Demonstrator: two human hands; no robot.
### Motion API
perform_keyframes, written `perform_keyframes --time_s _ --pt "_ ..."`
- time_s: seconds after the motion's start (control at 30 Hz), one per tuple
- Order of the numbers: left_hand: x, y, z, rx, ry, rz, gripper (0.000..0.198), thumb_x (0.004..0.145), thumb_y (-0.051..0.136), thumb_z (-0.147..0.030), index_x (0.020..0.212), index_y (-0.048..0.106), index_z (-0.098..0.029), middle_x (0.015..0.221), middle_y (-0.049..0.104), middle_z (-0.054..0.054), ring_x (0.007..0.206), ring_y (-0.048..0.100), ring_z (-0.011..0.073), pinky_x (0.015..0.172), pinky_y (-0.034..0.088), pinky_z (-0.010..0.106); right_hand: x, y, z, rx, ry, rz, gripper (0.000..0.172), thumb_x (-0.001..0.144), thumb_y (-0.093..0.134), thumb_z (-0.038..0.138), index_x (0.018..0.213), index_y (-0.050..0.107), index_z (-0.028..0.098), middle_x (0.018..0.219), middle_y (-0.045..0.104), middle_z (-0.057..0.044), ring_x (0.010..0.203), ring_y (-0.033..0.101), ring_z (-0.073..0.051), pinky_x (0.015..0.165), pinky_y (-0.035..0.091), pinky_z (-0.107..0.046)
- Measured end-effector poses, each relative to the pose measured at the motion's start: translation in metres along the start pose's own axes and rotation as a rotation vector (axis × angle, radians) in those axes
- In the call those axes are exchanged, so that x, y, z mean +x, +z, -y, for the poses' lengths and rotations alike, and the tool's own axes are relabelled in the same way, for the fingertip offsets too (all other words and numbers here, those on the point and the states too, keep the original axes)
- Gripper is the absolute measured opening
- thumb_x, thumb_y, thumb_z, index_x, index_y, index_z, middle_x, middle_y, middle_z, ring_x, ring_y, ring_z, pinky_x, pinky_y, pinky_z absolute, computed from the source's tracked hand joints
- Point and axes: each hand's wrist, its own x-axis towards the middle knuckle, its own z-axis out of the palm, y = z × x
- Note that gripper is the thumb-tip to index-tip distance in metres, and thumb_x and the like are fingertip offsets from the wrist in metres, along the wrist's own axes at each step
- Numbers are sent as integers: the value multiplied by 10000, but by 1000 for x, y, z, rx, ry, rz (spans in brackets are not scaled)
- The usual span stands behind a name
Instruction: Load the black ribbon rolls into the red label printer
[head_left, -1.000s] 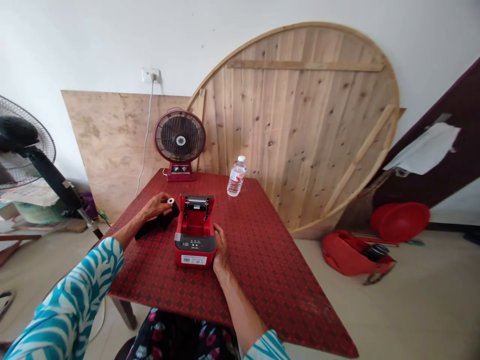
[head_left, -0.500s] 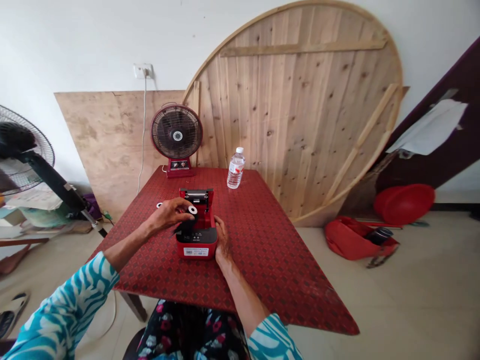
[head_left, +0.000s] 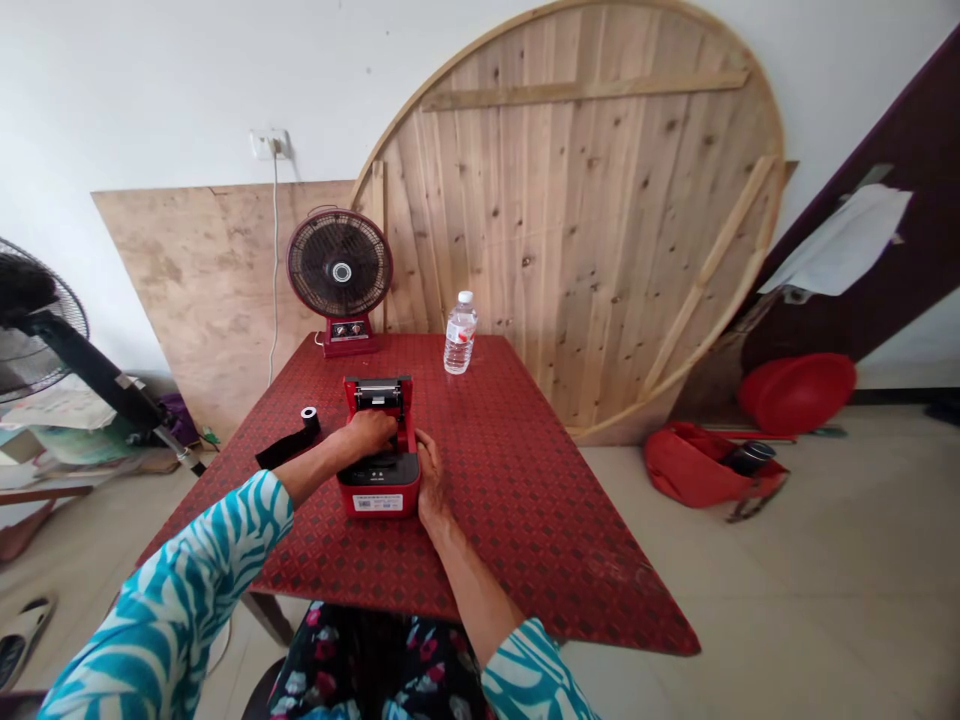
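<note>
A small red printer [head_left: 377, 487] with its lid [head_left: 377, 392] tipped up stands on the red patterned table [head_left: 525, 500]. My left hand [head_left: 369, 432] reaches down into the printer's open bay, fingers curled; the black roll it carried is hidden under it. My right hand [head_left: 429, 478] lies flat against the printer's right side, fingers stretched. A black strip [head_left: 285, 448] ending in a small white-cored spool [head_left: 309, 413] lies on the table just left of the printer.
A water bottle [head_left: 459, 334] and a small red table fan [head_left: 340, 265] stand at the table's far edge. A standing fan [head_left: 45, 330] leans at the left. A round wooden tabletop [head_left: 585, 220] rests against the wall. A red bag [head_left: 690, 465] and basin [head_left: 795, 385] lie on the floor at right.
My left hand lifted a black roll from beside the printer, carried it right over the printer, and has sunk into the open bay. The black strip stayed on the table. My right hand held still.
</note>
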Motion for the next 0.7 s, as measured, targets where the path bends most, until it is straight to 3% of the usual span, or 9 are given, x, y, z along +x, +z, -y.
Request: perform_keyframes --time_s 0.1,0.17,0.3,0.37,0.5,0.7 --pt "7 0 9 -79 74 30 22 684 746 -172 702 738 -182 785 749 90 807 710 268 676 515 279 0 -1 -1 11 7 -1 423 803 544 499 1115 669 244 1072 712 -37 1067 598 -234 886 464 -354" --pt "1 -1 18 -127 110 25 50 740 714 -231 767 752 -212 806 757 56 802 710 241 672 511 260 0 -1 -1 10 11 -6 422 799 549 500 1112 670 246 1073 713 -35 1067 599 -231 889 463 -350" --pt "-36 2 32 -361 173 -160 259 899 548 -337 1072 714 -239 1065 744 47 980 691 218 840 512 281 0 0 3 17 22 -9 415 789 558 504 1093 674 247 1085 714 -32 1063 599 -228 896 459 -351" --pt "-61 7 35 -516 215 -266 325 909 541 -393 1148 681 -224 1124 723 59 1025 675 219 906 499 304 -2 1 6 28 38 -4 416 790 555 500 1097 669 243 1075 715 -33 1047 604 -227 892 459 -352" --pt "-93 19 33 -548 288 -325 375 853 638 -401 1179 660 -217 1158 702 77 1066 652 226 961 485 330 -4 3 13 25 35 -11 403 789 547 486 1077 664 230 1092 705 -41 1026 609 -227 899 447 -354" --pt "-86 30 30 -551 265 -414 245 902 557 -296 1096 687 -221 1066 732 51 979 678 192 907 513 307 -6 3 16 8 48 -13 425 780 541 490 1092 657 225 1117 697 -46 1042 607 -231 910 440 -363"
